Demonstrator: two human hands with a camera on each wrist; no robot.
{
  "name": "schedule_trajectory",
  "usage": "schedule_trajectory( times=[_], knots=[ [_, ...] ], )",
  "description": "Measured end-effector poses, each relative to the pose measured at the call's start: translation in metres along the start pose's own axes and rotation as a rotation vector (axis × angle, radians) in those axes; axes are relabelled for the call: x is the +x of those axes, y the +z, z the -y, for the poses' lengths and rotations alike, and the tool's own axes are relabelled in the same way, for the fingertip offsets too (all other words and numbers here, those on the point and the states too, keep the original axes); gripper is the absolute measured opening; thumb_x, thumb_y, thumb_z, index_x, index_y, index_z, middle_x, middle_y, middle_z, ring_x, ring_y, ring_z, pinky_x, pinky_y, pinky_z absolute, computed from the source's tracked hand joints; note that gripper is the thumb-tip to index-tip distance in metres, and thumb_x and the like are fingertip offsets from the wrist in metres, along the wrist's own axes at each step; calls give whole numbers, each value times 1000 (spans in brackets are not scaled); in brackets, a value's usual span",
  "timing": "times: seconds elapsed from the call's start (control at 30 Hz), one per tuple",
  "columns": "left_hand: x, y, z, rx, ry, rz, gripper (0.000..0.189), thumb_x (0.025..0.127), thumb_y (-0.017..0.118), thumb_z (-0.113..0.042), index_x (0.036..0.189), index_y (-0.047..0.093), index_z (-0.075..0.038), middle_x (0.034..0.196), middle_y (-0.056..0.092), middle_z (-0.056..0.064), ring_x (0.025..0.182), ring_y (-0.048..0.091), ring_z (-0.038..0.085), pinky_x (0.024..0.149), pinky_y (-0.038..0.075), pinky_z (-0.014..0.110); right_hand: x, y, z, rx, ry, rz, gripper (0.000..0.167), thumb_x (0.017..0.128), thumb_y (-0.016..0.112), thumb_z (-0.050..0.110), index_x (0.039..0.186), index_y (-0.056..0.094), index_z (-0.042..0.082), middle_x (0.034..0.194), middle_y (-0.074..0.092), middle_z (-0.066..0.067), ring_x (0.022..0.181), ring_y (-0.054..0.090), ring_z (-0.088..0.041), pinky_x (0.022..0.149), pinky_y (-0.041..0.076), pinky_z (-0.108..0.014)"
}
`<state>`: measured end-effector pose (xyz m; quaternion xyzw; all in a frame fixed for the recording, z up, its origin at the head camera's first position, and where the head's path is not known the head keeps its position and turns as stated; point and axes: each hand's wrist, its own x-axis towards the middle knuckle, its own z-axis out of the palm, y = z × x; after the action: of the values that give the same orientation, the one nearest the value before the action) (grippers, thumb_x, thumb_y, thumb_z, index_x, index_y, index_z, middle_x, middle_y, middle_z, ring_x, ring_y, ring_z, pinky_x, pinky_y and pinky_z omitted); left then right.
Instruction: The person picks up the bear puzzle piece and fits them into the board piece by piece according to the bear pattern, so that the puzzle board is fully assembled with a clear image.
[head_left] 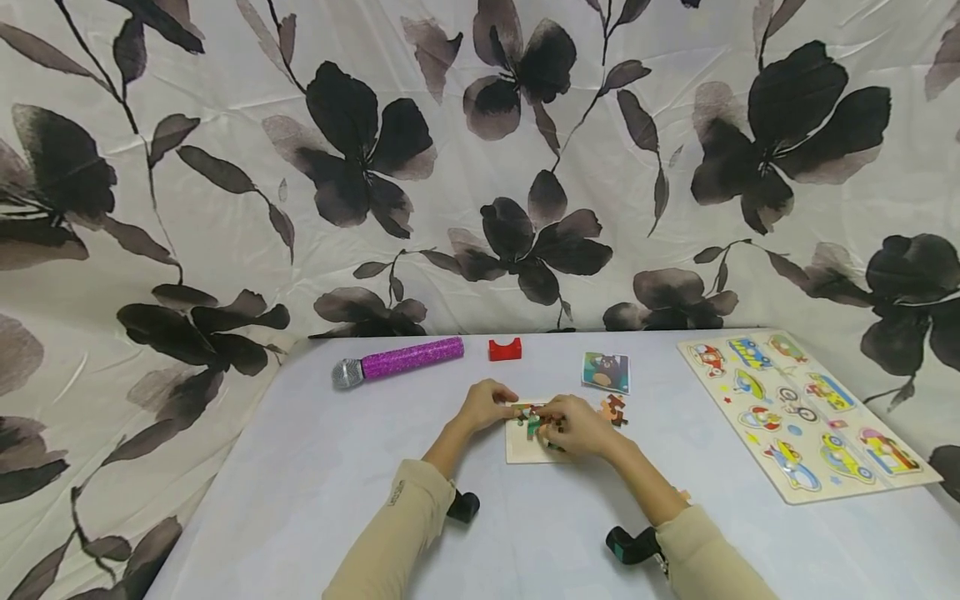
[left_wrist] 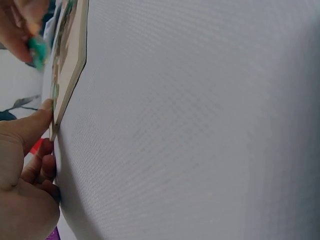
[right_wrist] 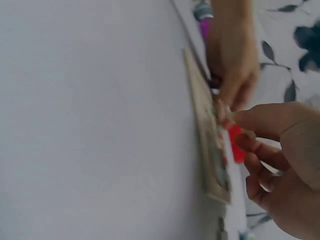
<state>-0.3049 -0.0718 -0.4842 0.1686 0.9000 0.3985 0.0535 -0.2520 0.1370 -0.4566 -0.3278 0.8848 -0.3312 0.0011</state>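
A small wooden jigsaw board (head_left: 525, 452) lies on the white table, with colourful pieces in its upper part. My left hand (head_left: 483, 406) holds its left corner, thumb on the top face and fingers at the edge, as the left wrist view shows. Over the board, my right hand (head_left: 576, 425) pinches a small green puzzle piece (left_wrist: 38, 52) between thumb and fingertips. Part of the board is hidden beneath the right hand. Loose brown jigsaw pieces (head_left: 615, 410) lie just right of it, below a square bear picture card (head_left: 606, 372).
A purple glitter microphone (head_left: 412, 357) lies at the back left, beside a red notched block (head_left: 505, 350). On the right lies a large vehicle puzzle board (head_left: 795, 442). Floral cloth (head_left: 525, 292) hangs behind the table. Black wrist devices (head_left: 632, 547) stick out below both forearms.
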Motion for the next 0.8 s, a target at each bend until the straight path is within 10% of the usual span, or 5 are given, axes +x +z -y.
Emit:
schedule_trajectory(
  times=[0.2, 0.8],
  knots=[
    [1, 0, 1, -1, -4, 4, 25, 75, 79, -15, 95, 73, -1, 87, 62, 6, 79, 50, 13, 71, 43, 24, 3, 24, 4, -142, -38, 50, 26, 82, 63, 8, 104, 70, -3, 98, 61, -12, 86, 48, -22, 72, 40, -32],
    [1, 1, 2, -2, 22, 2, 25, 74, 79, -14, 94, 73, 0, 87, 63, 7, 78, 50, 13, 69, 42, 22, 13, 20, 4, -110, 30, 76, 25, 83, 67, 8, 106, 71, 0, 97, 58, -10, 82, 49, -18, 64, 33, -30]
  ],
)
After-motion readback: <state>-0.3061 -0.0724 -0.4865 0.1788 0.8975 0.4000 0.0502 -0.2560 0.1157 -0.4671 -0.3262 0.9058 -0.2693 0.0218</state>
